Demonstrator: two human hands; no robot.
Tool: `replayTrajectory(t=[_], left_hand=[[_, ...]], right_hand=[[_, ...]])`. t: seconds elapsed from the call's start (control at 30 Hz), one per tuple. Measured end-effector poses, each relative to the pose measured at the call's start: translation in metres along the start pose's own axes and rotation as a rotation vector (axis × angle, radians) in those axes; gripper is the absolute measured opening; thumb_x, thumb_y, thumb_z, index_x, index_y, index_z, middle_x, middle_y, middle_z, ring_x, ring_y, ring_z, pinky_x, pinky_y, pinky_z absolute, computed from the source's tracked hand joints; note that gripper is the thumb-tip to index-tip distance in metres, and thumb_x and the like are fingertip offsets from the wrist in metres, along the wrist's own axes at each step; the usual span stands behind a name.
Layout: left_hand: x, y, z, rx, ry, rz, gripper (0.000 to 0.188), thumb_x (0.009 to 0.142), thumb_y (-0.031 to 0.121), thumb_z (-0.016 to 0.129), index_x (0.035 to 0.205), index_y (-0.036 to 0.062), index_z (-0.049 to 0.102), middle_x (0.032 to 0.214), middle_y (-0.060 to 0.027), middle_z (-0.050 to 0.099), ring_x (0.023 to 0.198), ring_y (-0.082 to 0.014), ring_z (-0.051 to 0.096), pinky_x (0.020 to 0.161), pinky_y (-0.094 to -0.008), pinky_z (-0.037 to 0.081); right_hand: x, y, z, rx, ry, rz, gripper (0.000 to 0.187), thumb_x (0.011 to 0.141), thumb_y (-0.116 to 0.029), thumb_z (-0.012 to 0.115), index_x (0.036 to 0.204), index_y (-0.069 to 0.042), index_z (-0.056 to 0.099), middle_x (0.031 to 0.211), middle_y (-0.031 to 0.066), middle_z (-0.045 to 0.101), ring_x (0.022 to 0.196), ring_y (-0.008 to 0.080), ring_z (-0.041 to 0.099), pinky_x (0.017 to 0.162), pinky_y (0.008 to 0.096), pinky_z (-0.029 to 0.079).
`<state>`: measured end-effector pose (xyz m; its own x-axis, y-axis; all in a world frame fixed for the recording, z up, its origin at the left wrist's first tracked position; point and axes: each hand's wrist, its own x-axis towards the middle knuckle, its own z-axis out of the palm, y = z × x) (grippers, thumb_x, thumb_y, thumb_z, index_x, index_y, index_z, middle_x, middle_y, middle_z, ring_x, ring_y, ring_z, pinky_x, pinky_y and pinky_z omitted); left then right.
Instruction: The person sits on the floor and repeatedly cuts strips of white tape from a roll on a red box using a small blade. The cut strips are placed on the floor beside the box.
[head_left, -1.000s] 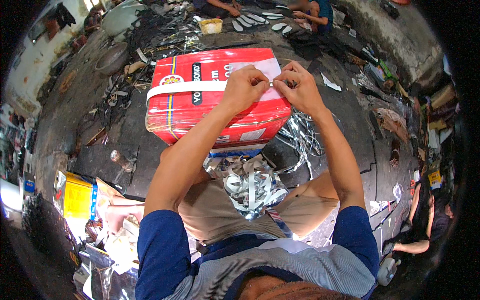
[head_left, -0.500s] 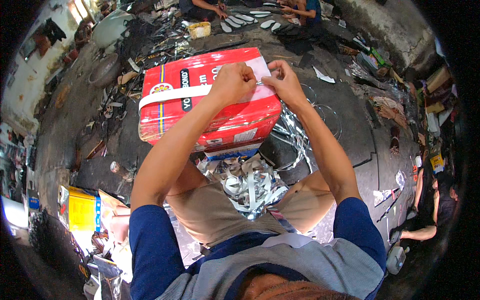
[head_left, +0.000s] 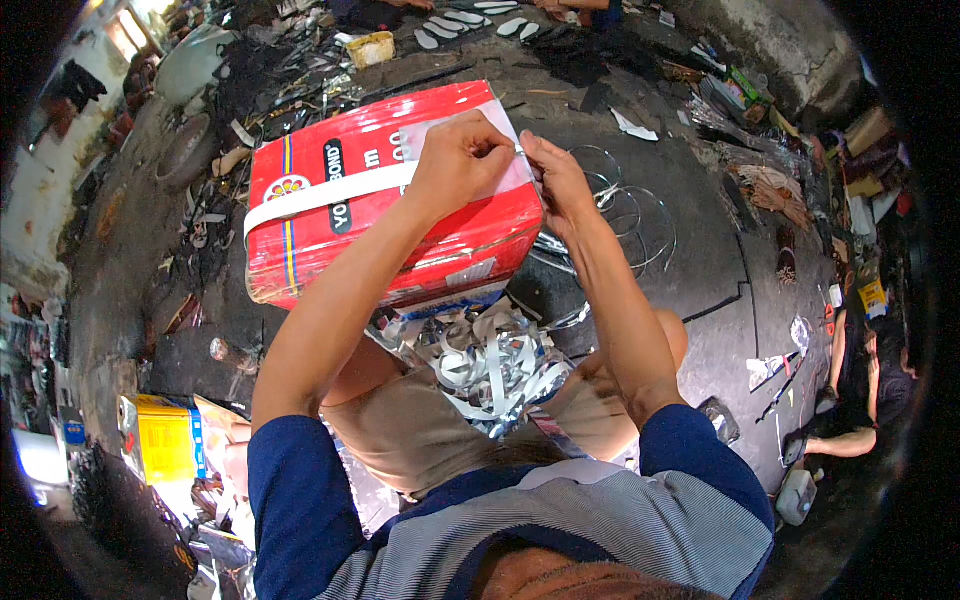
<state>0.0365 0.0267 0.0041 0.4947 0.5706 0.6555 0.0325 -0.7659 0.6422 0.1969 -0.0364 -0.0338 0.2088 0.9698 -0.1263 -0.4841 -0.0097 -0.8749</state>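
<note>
A red cardboard box (head_left: 420,235) stands in front of my knees, a pale patch (head_left: 512,185) covering its right end. Across its top lies a white strip (head_left: 340,196), which disappears beneath my left forearm and hand. My left hand (head_left: 460,158) is closed in a pinch over the pale patch. Just off the box's right edge, my right hand (head_left: 560,182) has its thumb and fingers pressed together. A small pale sliver shows between the two hands; what each pinch holds is too small to make out. Between my thighs sits a heap of white and silvery strips (head_left: 492,365).
Thin silvery loops (head_left: 630,225) lie on the dark floor right of the box. White sole-shaped pieces (head_left: 462,22) are laid out at the far side, near other people's arms. A yellow container (head_left: 165,440) stands at left. Another person's leg (head_left: 842,444) shows at right.
The box appears shifted left in the picture, along with the surroundings. My right hand has turned, its fingers now closer together at the box's right edge. My left hand stays pinched over the patch.
</note>
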Motion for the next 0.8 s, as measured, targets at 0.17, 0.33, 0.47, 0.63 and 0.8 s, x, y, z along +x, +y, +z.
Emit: replayTrajectory(t=[0.17,0.33,0.47,0.63,0.8], left_hand=[[0.000,0.000,0.004,-0.041,-0.010,-0.071,0.009,0.082,0.009,0.074,0.083,0.0006,0.074,0.076,-0.0062,0.064,0.066,-0.0116,0.060,0.060,-0.0270,0.046],[0.004,-0.006,0.005,-0.018,0.013,-0.019,0.006,0.080,0.006,0.074,0.081,0.0007,0.074,0.074,-0.0048,0.063,0.065,-0.0112,0.059,0.060,-0.0266,0.045],[0.005,-0.003,0.005,-0.026,0.007,-0.057,0.005,0.079,0.006,0.075,0.081,0.0009,0.073,0.075,-0.0047,0.064,0.066,-0.0110,0.059,0.061,-0.0260,0.046],[0.002,-0.006,0.003,-0.038,-0.022,-0.111,0.005,0.080,0.006,0.075,0.082,0.0015,0.074,0.077,-0.0042,0.066,0.066,-0.0096,0.060,0.061,-0.0253,0.047],[0.002,-0.002,0.003,-0.061,-0.050,-0.179,0.006,0.081,0.006,0.075,0.085,0.0017,0.075,0.080,-0.0032,0.068,0.070,-0.0089,0.061,0.063,-0.0250,0.048]], right_hand=[[-0.003,0.004,-0.019,0.354,-0.092,0.231,0.030,0.099,-0.036,0.066,0.082,-0.016,0.051,0.062,-0.0082,0.039,0.043,0.0030,0.030,0.036,0.0204,0.018],[0.008,-0.033,-0.001,-0.229,0.195,0.072,0.073,0.091,-0.078,0.045,0.097,-0.008,0.062,0.072,0.0033,0.057,0.057,0.0143,0.054,0.048,0.0314,0.046],[0.030,-0.062,0.028,-1.120,0.238,-0.258,0.058,0.097,-0.057,0.051,0.097,-0.002,0.068,0.086,0.0159,0.070,0.074,0.0273,0.068,0.063,0.0406,0.054],[0.039,-0.043,0.018,-1.517,0.132,-0.580,0.038,0.093,-0.031,0.056,0.089,0.003,0.073,0.096,0.0262,0.071,0.088,0.0432,0.069,0.079,0.0498,0.054],[0.042,0.000,-0.003,-0.927,0.279,-0.419,0.031,0.090,-0.024,0.055,0.084,0.000,0.073,0.091,0.0243,0.070,0.086,0.0411,0.068,0.078,0.0468,0.052]])
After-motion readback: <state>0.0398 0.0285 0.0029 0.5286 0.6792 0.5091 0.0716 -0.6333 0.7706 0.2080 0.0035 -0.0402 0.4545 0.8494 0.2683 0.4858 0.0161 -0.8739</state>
